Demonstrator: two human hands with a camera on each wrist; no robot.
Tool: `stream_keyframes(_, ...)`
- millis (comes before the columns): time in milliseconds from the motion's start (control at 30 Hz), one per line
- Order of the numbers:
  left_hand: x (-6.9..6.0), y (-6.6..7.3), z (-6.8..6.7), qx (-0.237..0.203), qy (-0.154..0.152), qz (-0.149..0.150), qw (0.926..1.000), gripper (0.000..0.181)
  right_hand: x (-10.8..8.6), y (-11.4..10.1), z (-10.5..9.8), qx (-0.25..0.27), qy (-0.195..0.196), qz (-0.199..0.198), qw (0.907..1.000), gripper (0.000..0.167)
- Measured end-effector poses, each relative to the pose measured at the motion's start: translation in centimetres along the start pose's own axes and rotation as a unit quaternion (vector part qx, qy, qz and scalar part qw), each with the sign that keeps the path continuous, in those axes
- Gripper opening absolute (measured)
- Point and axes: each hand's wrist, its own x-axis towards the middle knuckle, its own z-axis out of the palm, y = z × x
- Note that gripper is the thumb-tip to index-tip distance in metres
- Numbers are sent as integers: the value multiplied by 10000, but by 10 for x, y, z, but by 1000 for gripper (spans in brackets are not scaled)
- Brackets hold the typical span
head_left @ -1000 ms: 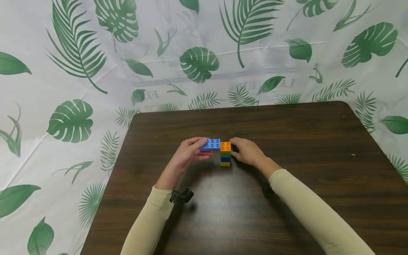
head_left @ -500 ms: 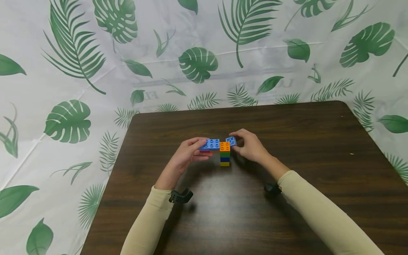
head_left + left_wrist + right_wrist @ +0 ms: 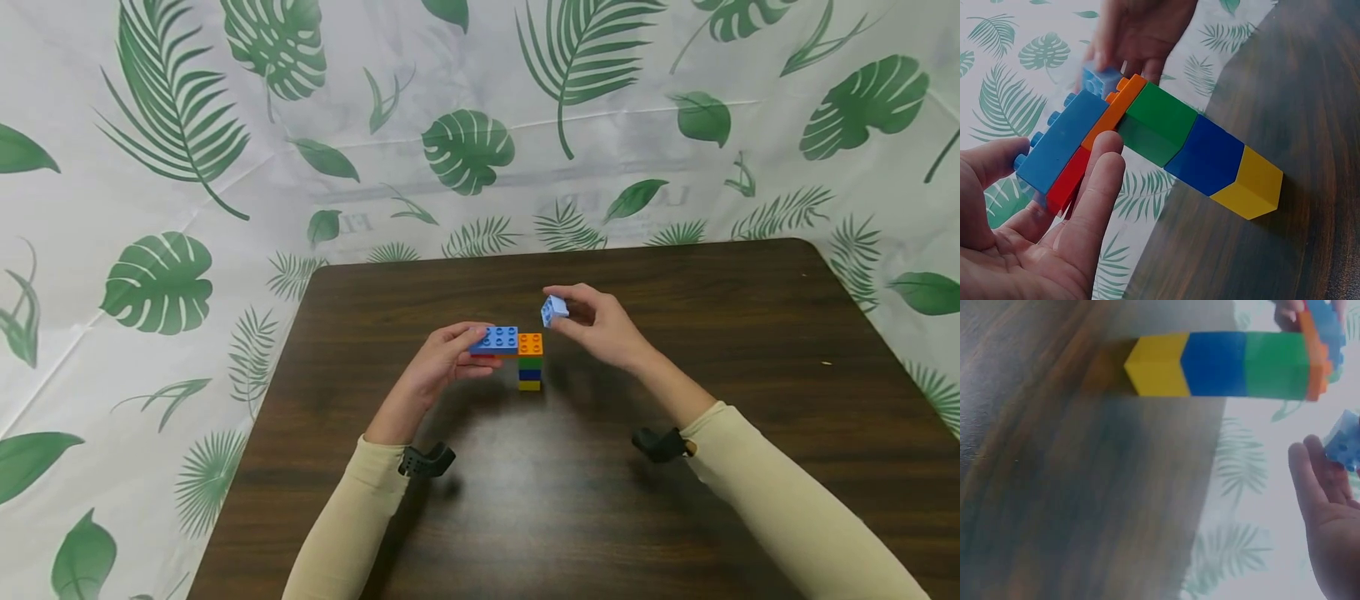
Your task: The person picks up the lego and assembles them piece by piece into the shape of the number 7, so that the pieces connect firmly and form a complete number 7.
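A small tower stands upright on the table: a yellow brick [image 3: 1250, 184] at the bottom, then a dark blue brick [image 3: 1205, 156] and a green brick [image 3: 1157, 122]. An orange piece [image 3: 530, 344] with studs lies across its top and reaches to the left. On that overhang sits a long blue brick [image 3: 500, 340], with a red brick [image 3: 1067, 181] underneath. My left hand [image 3: 438, 360] pinches this overhanging end, thumb on the blue brick and fingers below. Above and right of the tower, my right hand [image 3: 603, 327] pinches a small light blue brick [image 3: 553, 311], apart from the tower.
The dark wooden table [image 3: 450, 533] runs up to a white cloth [image 3: 465, 225] with green leaf prints at its far and left sides. A tiny light speck [image 3: 826, 363] lies on the table at the right. Black straps [image 3: 427, 461] circle both wrists.
My right hand has pulled the small light blue brick away from beside the tower's top, lifting it up and slightly right. The left hand and the tower have stayed put.
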Motion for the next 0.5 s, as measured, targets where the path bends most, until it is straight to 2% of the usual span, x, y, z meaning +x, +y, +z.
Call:
stream_keyframes(133, 0, 0, 0, -13, -16, 25, 10000, 44, -2, -13, 2, -409, -144, -334, 9985, 47)
stream_keyframes(333, 0, 1, 0, -15, -78, 36, 10000, 44, -5, -23, 10, -985, -276, -596, 9930, 49)
stream_keyframes(500, 0, 1, 0, -61, -70, 60, 9999, 41, -8, -26, 16, -1467, -333, -898, 9845, 45)
